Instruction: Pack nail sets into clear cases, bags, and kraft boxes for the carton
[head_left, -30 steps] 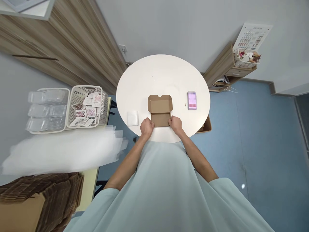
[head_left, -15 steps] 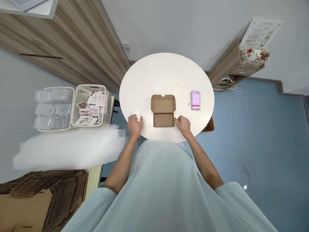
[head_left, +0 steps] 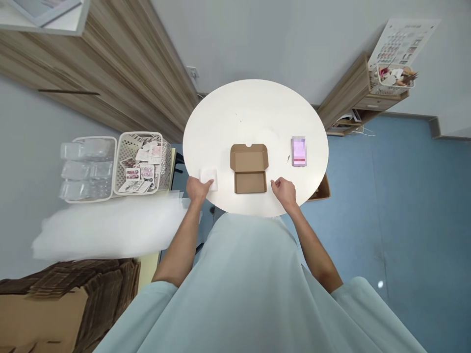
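An open brown cardboard box [head_left: 250, 183] stands on the white oval table [head_left: 253, 105], its lid tipped back away from me. Left of the box lies a small, flat white packet [head_left: 209, 177]. My left hand [head_left: 197, 189] is at the packet's left side, thumb across its near corner and fingers curled, partly hidden. To the right of the box, apart from it, my right hand [head_left: 284, 191] is closed with curled fingers; nothing shows in it. A phone [head_left: 299, 151] with a pink, blurred screen lies farther right.
At left, one white basket [head_left: 115, 169] holds clear plastic containers; another [head_left: 165, 166] holds small carded items. White translucent sheets [head_left: 110, 228] and stacked flat cardboard [head_left: 40, 314] lie nearer. An open brown carton [head_left: 324, 190] sits under the table's right edge.
My left hand has slid left across the packet, uncovering more of it. My right hand has drawn slightly right, away from the box. The camera view has shifted a little.
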A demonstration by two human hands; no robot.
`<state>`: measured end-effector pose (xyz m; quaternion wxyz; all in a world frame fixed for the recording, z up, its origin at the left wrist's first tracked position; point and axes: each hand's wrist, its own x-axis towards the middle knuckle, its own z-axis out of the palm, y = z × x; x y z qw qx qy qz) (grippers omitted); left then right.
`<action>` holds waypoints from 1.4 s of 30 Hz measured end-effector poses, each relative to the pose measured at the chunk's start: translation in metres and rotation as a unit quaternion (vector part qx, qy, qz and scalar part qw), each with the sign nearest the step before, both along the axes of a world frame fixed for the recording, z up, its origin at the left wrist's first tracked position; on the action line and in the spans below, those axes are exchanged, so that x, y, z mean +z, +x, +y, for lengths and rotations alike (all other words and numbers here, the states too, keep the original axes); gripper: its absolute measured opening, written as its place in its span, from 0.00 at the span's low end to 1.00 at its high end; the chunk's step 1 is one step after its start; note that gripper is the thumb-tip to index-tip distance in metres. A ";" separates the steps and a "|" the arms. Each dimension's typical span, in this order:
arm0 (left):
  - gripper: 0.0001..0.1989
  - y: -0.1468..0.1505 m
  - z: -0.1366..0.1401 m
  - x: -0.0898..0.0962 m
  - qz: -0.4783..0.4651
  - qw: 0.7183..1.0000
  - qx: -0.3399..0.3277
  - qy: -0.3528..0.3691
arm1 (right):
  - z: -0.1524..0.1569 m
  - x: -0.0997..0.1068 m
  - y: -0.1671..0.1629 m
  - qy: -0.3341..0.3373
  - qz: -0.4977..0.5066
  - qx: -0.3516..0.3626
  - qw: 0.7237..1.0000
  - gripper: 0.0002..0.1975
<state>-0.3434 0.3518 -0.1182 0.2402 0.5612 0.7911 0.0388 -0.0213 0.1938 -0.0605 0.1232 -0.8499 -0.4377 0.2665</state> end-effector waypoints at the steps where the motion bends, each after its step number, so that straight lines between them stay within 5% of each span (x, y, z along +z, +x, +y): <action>1: 0.27 0.001 -0.001 0.001 -0.006 1.000 0.006 0.006 | 0.000 0.000 -0.001 0.002 0.004 -0.001 1.000 0.13; 9: 0.18 0.010 -0.009 0.039 -0.151 0.988 0.004 0.020 | 0.009 0.012 -0.006 0.080 0.095 0.009 0.992 0.10; 13: 0.21 0.038 -0.026 0.065 -0.351 0.936 -0.010 0.001 | 0.017 0.026 -0.014 0.144 0.228 0.006 0.963 0.11; 17: 0.25 0.072 -0.043 0.074 -0.432 0.901 -0.007 -0.024 | 0.023 0.028 -0.022 0.177 0.341 0.010 0.923 0.19; 27: 0.20 0.103 -0.054 0.031 -0.399 0.913 -0.051 -0.073 | 0.034 -0.020 -0.029 0.131 0.269 0.021 0.954 0.04; 33: 0.09 0.110 -0.061 0.013 -0.257 0.956 -0.135 -0.048 | 0.037 -0.040 -0.036 0.057 0.192 0.040 0.979 0.07; 42: 0.20 0.116 -0.073 -0.003 -0.189 0.955 -0.224 -0.036 | 0.039 -0.051 -0.046 0.019 0.108 0.102 0.989 0.18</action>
